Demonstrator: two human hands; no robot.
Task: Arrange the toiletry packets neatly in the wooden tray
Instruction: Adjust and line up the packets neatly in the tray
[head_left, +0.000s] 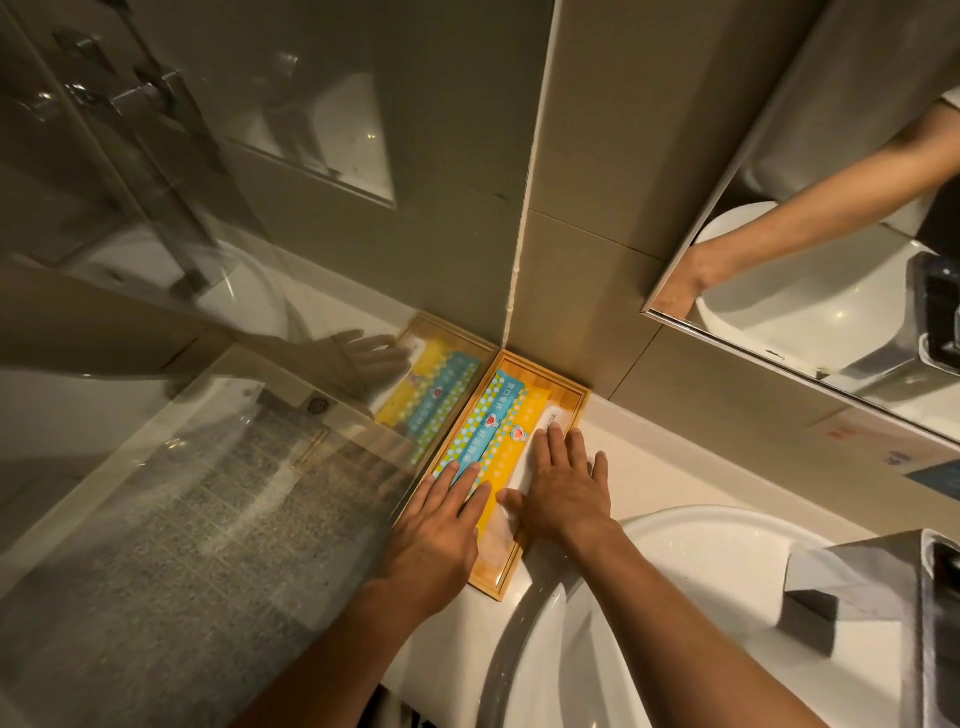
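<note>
A long wooden tray (570, 395) sits in the corner of the white counter, against the glass panel and the tiled wall. Three long packets lie side by side in it: a blue dotted packet (488, 421), a yellow packet (519, 436) and a white packet (545, 423). My left hand (441, 525) lies flat, fingers spread, on the near ends of the blue and yellow packets. My right hand (566, 483) lies flat on the white packet and the tray's right rim, its fingers apart. Neither hand grips anything.
A white basin (701, 597) fills the lower right, with a chrome tap (883, 587) at its right. A glass shower panel (234, 467) stands directly left of the tray and reflects it. A mirror (831, 234) hangs on the tiled wall at the upper right.
</note>
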